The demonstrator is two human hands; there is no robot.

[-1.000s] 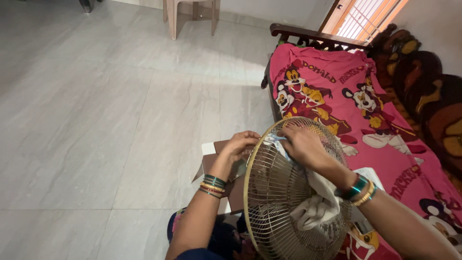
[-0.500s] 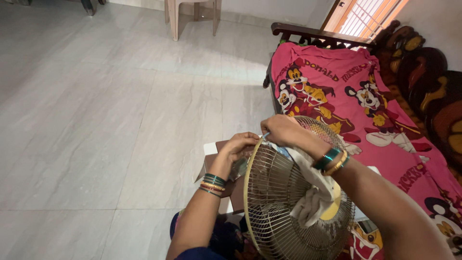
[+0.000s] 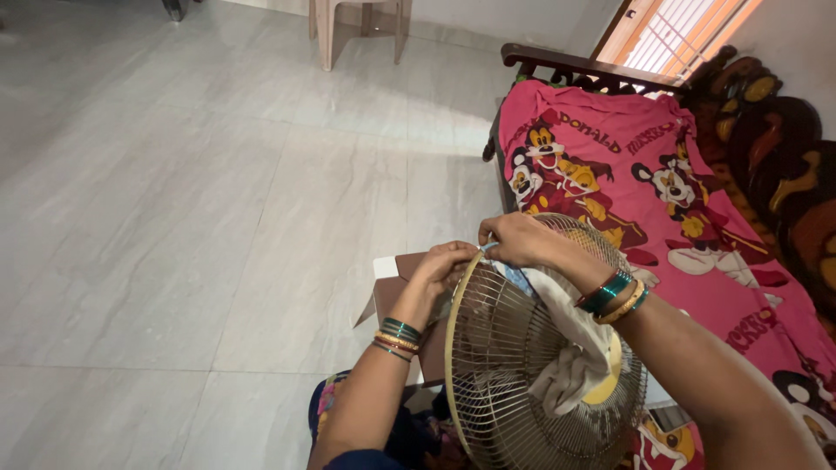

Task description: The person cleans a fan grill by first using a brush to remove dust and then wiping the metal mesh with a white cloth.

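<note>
While left hand [image 3: 442,268] steadies fan guard [image 3: 505,365] rim, right hand [image 3: 515,238] pinches cloth [image 3: 566,348].

Both forearms reach forward, bangles on each wrist. The left hand [image 3: 444,265] is curled, fingers bent. The right hand [image 3: 515,239] is closed in a pinch, just beside it.

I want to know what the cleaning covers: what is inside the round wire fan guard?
Inside the fan guard, a white cloth trails from the right hand at the rim, with a yellow centre disc beneath. The cloth hides most of the disc.
</note>
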